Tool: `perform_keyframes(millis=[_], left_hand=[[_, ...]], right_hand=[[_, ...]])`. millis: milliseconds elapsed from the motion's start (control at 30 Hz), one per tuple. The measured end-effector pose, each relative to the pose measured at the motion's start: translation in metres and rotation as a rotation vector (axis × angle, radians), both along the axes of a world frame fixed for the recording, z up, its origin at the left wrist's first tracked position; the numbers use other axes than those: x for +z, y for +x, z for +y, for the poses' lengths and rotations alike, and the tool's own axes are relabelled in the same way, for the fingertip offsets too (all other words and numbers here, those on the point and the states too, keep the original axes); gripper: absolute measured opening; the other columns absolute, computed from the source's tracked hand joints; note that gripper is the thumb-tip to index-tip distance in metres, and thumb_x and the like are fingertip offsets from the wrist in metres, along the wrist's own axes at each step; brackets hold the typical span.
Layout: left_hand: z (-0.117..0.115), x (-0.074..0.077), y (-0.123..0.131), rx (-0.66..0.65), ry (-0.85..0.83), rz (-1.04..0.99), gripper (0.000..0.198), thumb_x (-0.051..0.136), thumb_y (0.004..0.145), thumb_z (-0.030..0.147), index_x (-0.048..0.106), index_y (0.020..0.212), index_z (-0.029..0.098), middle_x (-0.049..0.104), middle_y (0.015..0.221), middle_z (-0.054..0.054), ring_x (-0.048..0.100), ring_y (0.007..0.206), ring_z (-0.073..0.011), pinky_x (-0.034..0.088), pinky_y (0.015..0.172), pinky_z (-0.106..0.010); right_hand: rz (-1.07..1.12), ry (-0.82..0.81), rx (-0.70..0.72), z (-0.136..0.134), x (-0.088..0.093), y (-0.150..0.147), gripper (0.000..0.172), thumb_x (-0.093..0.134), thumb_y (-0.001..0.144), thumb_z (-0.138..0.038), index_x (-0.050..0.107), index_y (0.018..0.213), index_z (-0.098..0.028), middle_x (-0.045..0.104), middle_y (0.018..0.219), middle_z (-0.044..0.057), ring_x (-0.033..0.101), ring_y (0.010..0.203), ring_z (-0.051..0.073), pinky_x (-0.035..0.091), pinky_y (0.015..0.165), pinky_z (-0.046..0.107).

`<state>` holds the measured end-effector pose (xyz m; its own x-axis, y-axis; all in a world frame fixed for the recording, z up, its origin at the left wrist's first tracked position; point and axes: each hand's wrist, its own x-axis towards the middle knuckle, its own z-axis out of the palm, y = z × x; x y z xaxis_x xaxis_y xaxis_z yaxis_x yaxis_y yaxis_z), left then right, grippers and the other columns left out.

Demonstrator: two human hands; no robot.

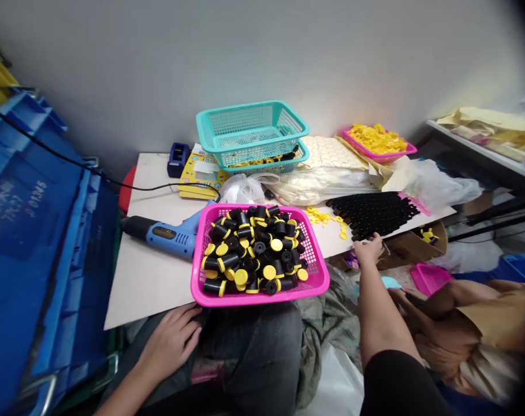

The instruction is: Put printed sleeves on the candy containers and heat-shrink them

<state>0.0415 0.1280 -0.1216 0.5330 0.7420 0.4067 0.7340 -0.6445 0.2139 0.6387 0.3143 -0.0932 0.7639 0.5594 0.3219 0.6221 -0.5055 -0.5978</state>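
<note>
My left hand (173,340) lies on my left thigh below the table edge, fingers loosely stretched and holding nothing. Off to the right, my right hand (368,249) reaches to the near edge of the black cylindrical parts (372,212), which lie in close rows. Its fingers are bent together against the lowest row; what they hold, if anything, is too small to make out. In front of me a pink basket (262,299) is heaped with black cylinders with yellow caps (253,251). Loose yellow rings (320,218) lie between the basket and the black rows.
A blue heat gun (169,236) with a cord lies left of the pink basket. Behind are stacked teal baskets (253,130), plastic bags (327,184) and a pink basket of yellow pieces (377,140). Blue crates (23,231) stand left. Another person's arm (444,300) shows right.
</note>
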Motion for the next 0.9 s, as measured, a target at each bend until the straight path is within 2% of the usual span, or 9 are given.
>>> perform_keyframes(millis=[133, 267, 367, 433, 533, 633, 733, 800, 900], left_hand=[[0.001, 0.002, 0.001, -0.002, 0.006, -0.022, 0.017, 0.053, 0.090, 0.019, 0.067, 0.081, 0.022, 0.074, 0.103, -0.006, 0.066, 0.103, -0.0252, 0.050, 0.091, -0.041], [0.000, 0.012, 0.000, -0.037, 0.022, -0.146, 0.013, 0.054, 0.089, 0.015, 0.064, 0.082, 0.022, 0.073, 0.093, -0.003, 0.067, 0.098, -0.0223, 0.052, 0.087, -0.036], [0.000, 0.027, 0.003, 0.002, 0.063, -0.281, 0.016, 0.051, 0.089, 0.010, 0.056, 0.078, 0.021, 0.063, 0.076, -0.002, 0.063, 0.079, -0.0174, 0.052, 0.074, -0.030], [0.005, 0.039, 0.007, 0.054, 0.118, -0.326, 0.016, 0.051, 0.090, 0.010, 0.051, 0.078, 0.020, 0.057, 0.074, -0.002, 0.058, 0.074, -0.0177, 0.050, 0.070, -0.031], [0.024, 0.063, 0.017, 0.100, 0.186, -0.374, 0.004, 0.057, 0.089, 0.016, 0.054, 0.092, 0.018, 0.059, 0.087, -0.007, 0.057, 0.087, -0.0230, 0.049, 0.081, -0.040], [0.051, 0.089, 0.032, 0.070, 0.134, -0.307, 0.020, 0.060, 0.089, 0.025, 0.059, 0.108, 0.018, 0.061, 0.109, -0.012, 0.055, 0.107, -0.0287, 0.045, 0.095, -0.048], [0.072, 0.109, 0.054, 0.009, 0.056, -0.153, 0.035, 0.060, 0.089, 0.034, 0.061, 0.120, 0.018, 0.053, 0.129, -0.017, 0.048, 0.121, -0.0342, 0.041, 0.103, -0.053], [0.080, 0.114, 0.070, -0.030, 0.021, -0.062, 0.040, 0.060, 0.088, 0.037, 0.061, 0.124, 0.018, 0.049, 0.136, -0.017, 0.044, 0.126, -0.0357, 0.039, 0.106, -0.054], [0.085, 0.113, 0.089, -0.049, -0.014, 0.019, 0.041, 0.065, 0.085, 0.036, 0.064, 0.122, 0.019, 0.049, 0.140, -0.016, 0.042, 0.129, -0.0374, 0.038, 0.107, -0.055]], right_hand=[[-0.040, 0.106, 0.030, -0.010, 0.009, -0.025, 0.064, 0.060, 0.073, -0.009, 0.043, 0.135, -0.003, 0.048, 0.132, 0.024, 0.044, 0.127, 0.034, 0.034, 0.109, 0.053], [-0.032, 0.203, 0.150, -0.037, 0.021, -0.067, 0.050, 0.053, 0.074, -0.015, 0.053, 0.123, -0.008, 0.052, 0.124, 0.021, 0.052, 0.115, 0.030, 0.041, 0.102, 0.049], [-0.007, 0.266, 0.277, -0.082, 0.023, -0.117, 0.037, 0.052, 0.082, -0.025, 0.058, 0.116, -0.012, 0.055, 0.120, 0.019, 0.056, 0.105, 0.024, 0.048, 0.092, 0.041], [0.017, 0.284, 0.372, -0.123, 0.017, -0.157, 0.033, 0.051, 0.086, -0.031, 0.060, 0.114, -0.015, 0.060, 0.115, 0.016, 0.059, 0.100, 0.022, 0.051, 0.084, 0.037], [0.018, 0.303, 0.443, -0.187, 0.002, -0.218, 0.029, 0.050, 0.090, -0.034, 0.062, 0.110, -0.017, 0.063, 0.112, 0.014, 0.059, 0.104, 0.024, 0.052, 0.083, 0.040], [-0.008, 0.308, 0.426, -0.229, -0.006, -0.264, 0.025, 0.050, 0.092, -0.030, 0.063, 0.110, -0.018, 0.063, 0.109, 0.012, 0.058, 0.106, 0.026, 0.048, 0.090, 0.046], [-0.047, 0.291, 0.454, -0.232, 0.004, -0.292, 0.024, 0.052, 0.093, -0.029, 0.064, 0.111, -0.021, 0.061, 0.107, 0.010, 0.055, 0.107, 0.026, 0.042, 0.096, 0.050], [-0.084, 0.255, 0.515, -0.215, 0.019, -0.303, 0.027, 0.051, 0.093, -0.031, 0.065, 0.114, -0.022, 0.056, 0.112, 0.010, 0.052, 0.109, 0.027, 0.040, 0.098, 0.049], [-0.098, 0.155, 0.586, -0.182, 0.042, -0.313, 0.033, 0.051, 0.092, -0.031, 0.064, 0.122, -0.023, 0.049, 0.117, 0.011, 0.047, 0.110, 0.028, 0.039, 0.098, 0.049]])
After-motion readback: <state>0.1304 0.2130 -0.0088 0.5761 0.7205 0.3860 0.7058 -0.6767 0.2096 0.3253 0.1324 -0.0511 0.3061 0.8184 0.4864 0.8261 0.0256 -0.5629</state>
